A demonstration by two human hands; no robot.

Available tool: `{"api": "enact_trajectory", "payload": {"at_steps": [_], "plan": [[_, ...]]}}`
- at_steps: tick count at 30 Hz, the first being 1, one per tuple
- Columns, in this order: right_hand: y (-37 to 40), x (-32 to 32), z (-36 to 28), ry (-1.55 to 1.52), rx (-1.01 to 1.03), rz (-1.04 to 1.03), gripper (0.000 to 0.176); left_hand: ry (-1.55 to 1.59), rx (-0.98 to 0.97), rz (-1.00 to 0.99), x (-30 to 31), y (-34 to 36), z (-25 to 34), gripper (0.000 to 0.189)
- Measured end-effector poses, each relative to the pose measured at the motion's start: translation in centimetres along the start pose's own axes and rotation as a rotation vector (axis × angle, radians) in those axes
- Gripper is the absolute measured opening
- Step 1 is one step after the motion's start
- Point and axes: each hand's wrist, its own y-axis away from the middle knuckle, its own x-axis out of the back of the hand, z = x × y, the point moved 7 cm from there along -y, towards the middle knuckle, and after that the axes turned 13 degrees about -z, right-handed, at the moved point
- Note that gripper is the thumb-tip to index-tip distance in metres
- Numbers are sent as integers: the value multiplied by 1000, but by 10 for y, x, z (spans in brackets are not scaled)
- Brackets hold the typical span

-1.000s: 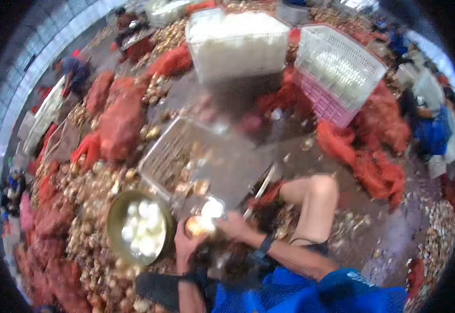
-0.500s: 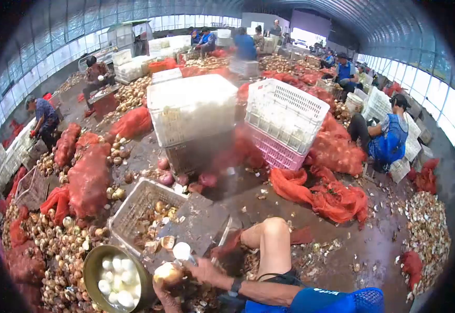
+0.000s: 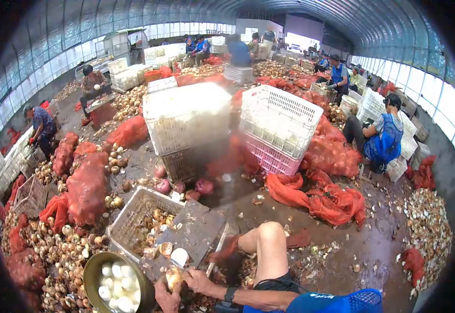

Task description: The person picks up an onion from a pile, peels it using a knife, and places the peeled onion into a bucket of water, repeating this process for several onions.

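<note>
A partly peeled onion (image 3: 174,278) is held low at the front, above the near end of a dark board (image 3: 199,224). My left hand (image 3: 168,298) wraps its left and lower side. Closed fingers of my right hand (image 3: 199,283) press against the onion's right side; whatever else they grip is hidden. Just beyond the onion, a white cut piece (image 3: 179,256) and a brown onion skin (image 3: 165,249) lie on the board. To the left stands a metal bowl (image 3: 88,274) of peeled white onions (image 3: 117,284).
A crate (image 3: 125,213) with onion scraps lies under the board. Loose unpeeled onions (image 3: 60,261) and red mesh sacks (image 3: 87,188) cover the left. Stacked crates (image 3: 186,112) rise ahead, with red netting (image 3: 331,201) to their right. A seated co-worker (image 3: 386,133) is at right.
The right hand has come down from near the white piece to the onion's side. The onion sits slightly lower and has turned in my hands. The view has shifted a little.
</note>
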Motion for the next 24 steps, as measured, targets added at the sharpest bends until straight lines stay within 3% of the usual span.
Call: {"api": "enact_trajectory", "payload": {"at_steps": [1, 2, 3, 5, 8, 11, 17, 20, 23, 24], "plan": [[0, -5, -10, 276, 118, 6, 35, 110, 49, -16, 1, -1, 1, 49], [-5, -13, -1, 47, 56, -46, 37, 219, 97, -31, 5, -2, 7, 55], [-7, -16, 1, 46, 59, -46, 37, 217, 96, -28, 15, -2, 20, 55], [-9, -21, 11, -81, -147, -150, 33, 176, 200, -173, 26, -5, 47, 59], [-11, -5, -5, -227, -217, -80, 31, 173, 173, -134, 26, -2, 46, 60], [-13, 14, -29, -318, -182, -28, 32, 206, 236, -150, 25, 3, 37, 61], [-18, 1, -22, -195, -113, -26, 30, 134, 260, -208, 28, 3, 46, 64], [-21, 2, -25, -176, -43, -20, 31, 75, 128, -87, 12, 8, 4, 68], [-25, -3, -14, -136, -156, -77, 35, 77, 153, -86, 6, 8, -16, 66], [-29, -5, -9, -128, -135, -59, 39, 87, 251, -99, 5, 4, -17, 73]]}}
